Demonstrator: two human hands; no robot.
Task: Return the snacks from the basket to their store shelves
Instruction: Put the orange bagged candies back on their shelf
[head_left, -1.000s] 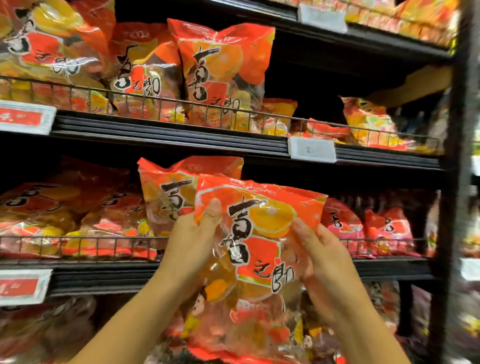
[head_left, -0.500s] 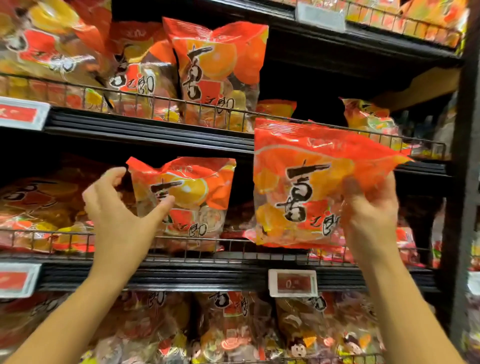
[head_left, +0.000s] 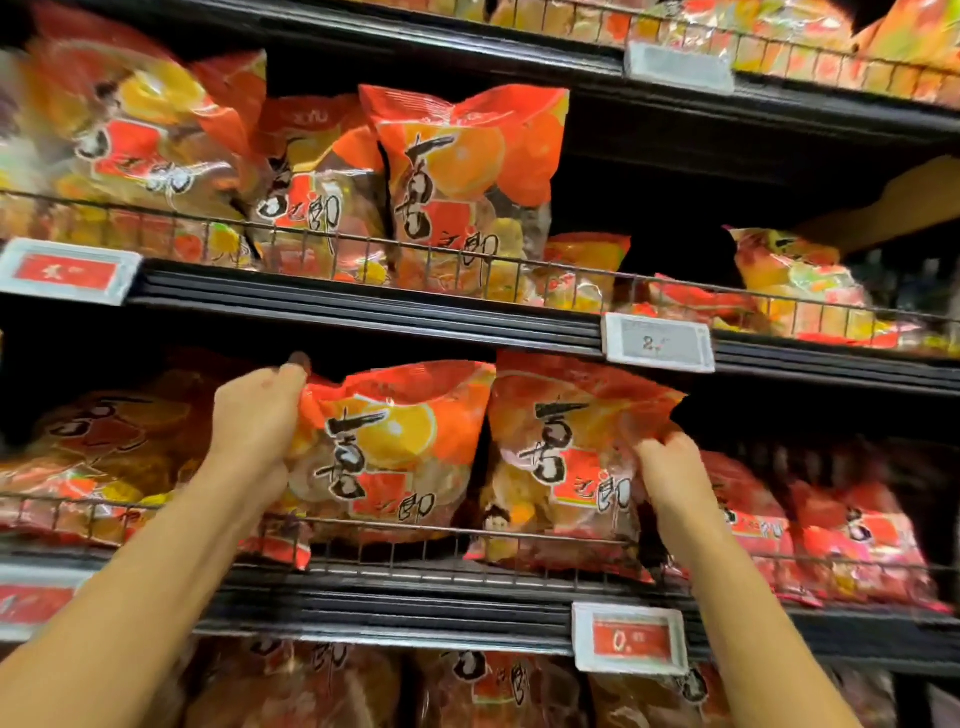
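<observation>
I saw the left hand (head_left: 260, 431) curled around the left bag's (head_left: 395, 452) edge, while the right hand (head_left: 670, 467) pinched the right bag's (head_left: 561, 467) side; both bags stood upright, touching, on the middle shelf (head_left: 415, 587).

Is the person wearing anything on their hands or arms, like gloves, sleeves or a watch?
No. The left hand and right hand are both bare, with no gloves or rings visible. Both forearms are uncovered as far as the picture shows; no sleeve, watch or bracelet is in view.
</observation>
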